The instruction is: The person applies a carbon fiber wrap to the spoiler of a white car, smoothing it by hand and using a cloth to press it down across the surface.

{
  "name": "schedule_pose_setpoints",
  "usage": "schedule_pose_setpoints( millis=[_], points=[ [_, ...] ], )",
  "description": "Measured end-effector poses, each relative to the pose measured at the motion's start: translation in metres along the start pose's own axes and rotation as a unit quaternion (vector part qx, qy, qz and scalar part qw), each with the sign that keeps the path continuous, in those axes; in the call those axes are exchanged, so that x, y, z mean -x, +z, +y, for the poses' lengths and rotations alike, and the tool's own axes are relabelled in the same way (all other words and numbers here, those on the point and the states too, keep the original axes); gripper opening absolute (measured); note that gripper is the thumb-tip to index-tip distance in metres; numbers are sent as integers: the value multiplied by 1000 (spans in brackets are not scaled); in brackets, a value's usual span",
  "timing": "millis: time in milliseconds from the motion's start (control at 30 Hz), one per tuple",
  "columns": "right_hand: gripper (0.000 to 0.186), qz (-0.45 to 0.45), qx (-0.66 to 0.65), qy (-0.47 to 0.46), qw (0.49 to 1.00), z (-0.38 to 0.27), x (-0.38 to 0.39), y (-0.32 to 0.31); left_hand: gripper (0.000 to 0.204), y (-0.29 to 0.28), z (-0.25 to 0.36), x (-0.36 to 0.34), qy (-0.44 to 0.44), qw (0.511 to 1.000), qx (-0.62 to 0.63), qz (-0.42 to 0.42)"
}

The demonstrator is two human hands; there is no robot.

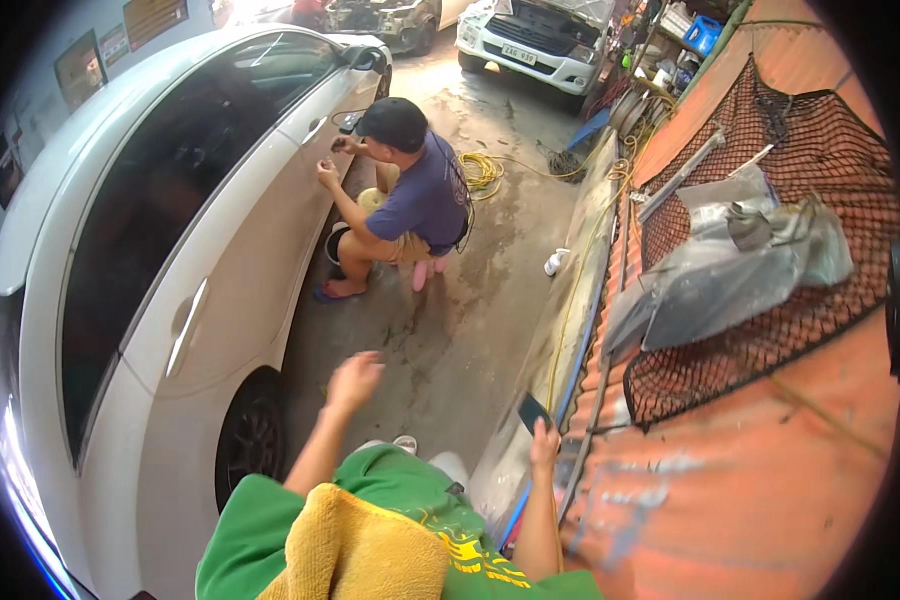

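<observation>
My left hand [355,382] hangs in the air between the white car [235,310] and the concrete floor, beside the car's rear wheel. Its fingers are loosely bent and a little blurred, and nothing shows in them. On the other side, my right hand [545,445] grips a dark, thin, flat rectangular piece [534,411] by its lower end. Whether it is a sheet or a device, I cannot tell. A yellow towel [365,548] lies over the front of my green shirt [400,480].
A person [415,195] in a dark cap crouches at the car's door, both hands near the panel. Orange corrugated sheeting [710,480] with black netting [710,380] and plastic sheets [720,290] lines the right. A coiled yellow hose [482,177] and white bottle [556,262] are on the floor.
</observation>
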State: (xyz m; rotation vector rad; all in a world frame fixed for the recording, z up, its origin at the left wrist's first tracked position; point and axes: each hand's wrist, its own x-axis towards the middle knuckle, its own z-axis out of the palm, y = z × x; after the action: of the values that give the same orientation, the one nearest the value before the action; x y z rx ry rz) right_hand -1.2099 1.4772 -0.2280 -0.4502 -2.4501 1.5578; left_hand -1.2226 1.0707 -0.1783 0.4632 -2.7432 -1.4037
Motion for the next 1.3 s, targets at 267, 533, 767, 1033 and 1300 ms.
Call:
schedule_pose_setpoints(
  millis=[267,533,767,1033,1300],
  points=[
    [35,91,-55,338,935,109,-88,12,48,201,190,-185,212,867,8,-452],
    [40,-25,142,63,988,129,-493,109,44,237,174,-372,58,904,-182,-384],
    [31,-150,25,-113,982,-3,-848,184,43,246,187,-556,-179,974,47,-129],
    [33,-214,283,223,908,208,-942,206,47,343,231,-880,30,976,-75,-204],
    [34,-590,440,-60,674,220,-953,199,40,377,338,-1142,14,970,169,-176]
  ],
)
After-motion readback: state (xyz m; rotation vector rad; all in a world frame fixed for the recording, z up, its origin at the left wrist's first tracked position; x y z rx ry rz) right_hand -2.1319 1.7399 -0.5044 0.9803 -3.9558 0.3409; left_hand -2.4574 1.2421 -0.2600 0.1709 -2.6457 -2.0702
